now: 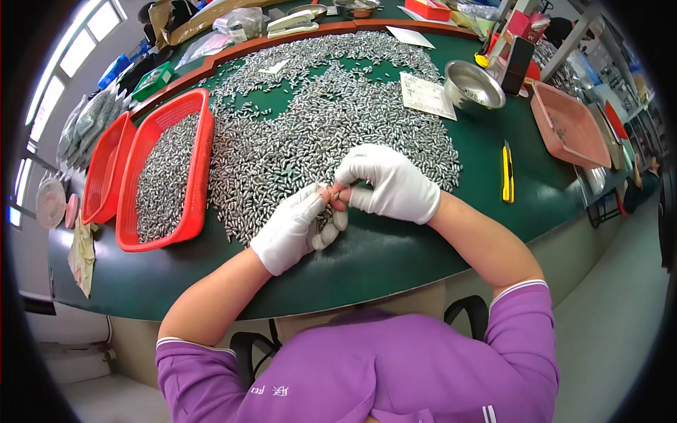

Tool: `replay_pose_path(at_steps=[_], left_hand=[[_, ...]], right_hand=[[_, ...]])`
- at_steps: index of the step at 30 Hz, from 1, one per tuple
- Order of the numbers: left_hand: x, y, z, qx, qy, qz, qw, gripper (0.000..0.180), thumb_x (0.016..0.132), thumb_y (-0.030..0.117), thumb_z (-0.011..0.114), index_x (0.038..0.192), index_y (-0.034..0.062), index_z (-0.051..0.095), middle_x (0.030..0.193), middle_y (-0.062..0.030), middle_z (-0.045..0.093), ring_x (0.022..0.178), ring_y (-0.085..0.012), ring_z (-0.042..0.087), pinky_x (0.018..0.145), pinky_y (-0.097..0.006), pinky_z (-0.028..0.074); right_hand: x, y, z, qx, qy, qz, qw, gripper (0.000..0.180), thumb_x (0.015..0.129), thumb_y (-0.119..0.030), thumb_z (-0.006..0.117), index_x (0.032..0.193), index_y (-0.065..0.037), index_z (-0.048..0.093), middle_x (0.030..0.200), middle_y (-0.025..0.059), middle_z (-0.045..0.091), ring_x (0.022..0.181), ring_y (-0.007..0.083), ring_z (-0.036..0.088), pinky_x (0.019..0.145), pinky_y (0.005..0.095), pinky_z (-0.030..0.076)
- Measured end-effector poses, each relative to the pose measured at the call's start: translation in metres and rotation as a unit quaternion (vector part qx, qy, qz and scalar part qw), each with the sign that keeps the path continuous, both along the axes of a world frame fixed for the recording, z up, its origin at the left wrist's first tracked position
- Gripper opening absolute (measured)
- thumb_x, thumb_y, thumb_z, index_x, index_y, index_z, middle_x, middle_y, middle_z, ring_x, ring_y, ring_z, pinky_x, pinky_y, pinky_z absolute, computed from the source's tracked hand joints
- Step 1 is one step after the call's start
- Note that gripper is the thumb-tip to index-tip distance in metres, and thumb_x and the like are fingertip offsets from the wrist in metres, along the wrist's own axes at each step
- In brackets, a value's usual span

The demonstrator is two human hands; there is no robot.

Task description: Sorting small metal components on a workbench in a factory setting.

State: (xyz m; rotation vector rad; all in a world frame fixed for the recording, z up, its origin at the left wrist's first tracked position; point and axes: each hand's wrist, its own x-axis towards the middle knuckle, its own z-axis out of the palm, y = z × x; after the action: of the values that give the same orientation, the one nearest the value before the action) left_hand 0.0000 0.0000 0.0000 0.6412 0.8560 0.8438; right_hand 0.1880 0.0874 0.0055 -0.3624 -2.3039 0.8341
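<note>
Small silvery metal parts (303, 130) lie in a broad heap over the green table. My left hand (300, 224), in a white glove with bare fingertips, is closed over the near edge of the heap. Its curled lower fingers seem to hold several of the metal parts. My right hand (386, 185), gloved the same way, meets it fingertip to fingertip in a pinch. Whatever sits between the two sets of fingertips is too small and covered to name. Left of the heap stands a red plastic basket (204, 151) filled with the same parts.
Another red basket (106, 169) stands at the far left. On the right are a steel bowl (486, 93), a paper slip (427, 96), a yellow utility knife (508, 176) and a pink basket (571, 134). A brown wooden rim (310, 33) borders the table's far side.
</note>
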Motion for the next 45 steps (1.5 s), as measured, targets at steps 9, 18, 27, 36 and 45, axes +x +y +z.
replay_pose_path(at_steps=[9,18,27,36,45], left_hand=[[-0.003,0.006,-0.012,0.097,-0.001,-0.045,0.994,0.022,0.091,0.030,0.056,0.097,0.0087,0.051,0.077,-0.0013,0.052,0.056,-0.0066,0.042,0.050,-0.018,0.035],[-0.004,0.007,-0.015,0.128,-0.017,-0.045,0.991,0.014,0.095,0.021,0.050,0.097,0.0076,0.052,0.080,-0.0003,0.052,0.057,-0.0034,0.040,0.047,-0.015,0.031],[-0.002,-0.016,-0.018,0.061,-0.098,0.084,0.990,0.014,0.093,0.015,0.051,0.103,0.0050,0.052,0.081,-0.0014,0.052,0.056,-0.0047,0.038,0.046,-0.015,0.031],[0.003,-0.088,-0.004,0.049,-0.131,0.114,0.984,0.018,0.095,0.029,0.052,0.093,0.0107,0.054,0.064,0.0052,0.034,0.046,-0.0033,0.023,0.041,-0.018,0.020],[0.030,-0.083,-0.006,0.081,-0.070,0.086,0.991,0.017,0.091,0.020,0.056,0.101,0.0076,0.051,0.071,0.0022,0.044,0.049,-0.0037,0.026,0.043,-0.019,0.021]], right_hand=[[0.011,-0.016,0.007,0.052,0.116,-0.128,0.984,0.008,0.076,0.000,0.068,0.082,-0.002,0.064,0.081,0.0069,0.062,0.072,0.0163,0.061,0.065,0.0270,0.049],[0.038,-0.030,-0.015,0.079,0.153,-0.257,0.951,0.006,0.078,-0.002,0.069,0.083,-0.002,0.066,0.075,0.0045,0.062,0.067,0.0099,0.058,0.060,0.0226,0.047],[0.038,-0.038,-0.015,0.047,0.170,-0.252,0.952,0.007,0.074,-0.006,0.069,0.081,-0.005,0.067,0.075,0.0109,0.063,0.068,0.0210,0.062,0.063,0.0290,0.050],[0.039,-0.123,-0.020,-0.193,0.023,-0.275,0.942,0.006,0.076,-0.009,0.066,0.081,-0.006,0.067,0.077,0.0088,0.062,0.071,0.0193,0.062,0.067,0.0290,0.049],[0.038,-0.119,-0.025,-0.038,0.023,-0.259,0.965,0.012,0.068,0.002,0.070,0.075,-0.006,0.064,0.073,0.0068,0.060,0.068,0.0211,0.058,0.062,0.0303,0.048]])
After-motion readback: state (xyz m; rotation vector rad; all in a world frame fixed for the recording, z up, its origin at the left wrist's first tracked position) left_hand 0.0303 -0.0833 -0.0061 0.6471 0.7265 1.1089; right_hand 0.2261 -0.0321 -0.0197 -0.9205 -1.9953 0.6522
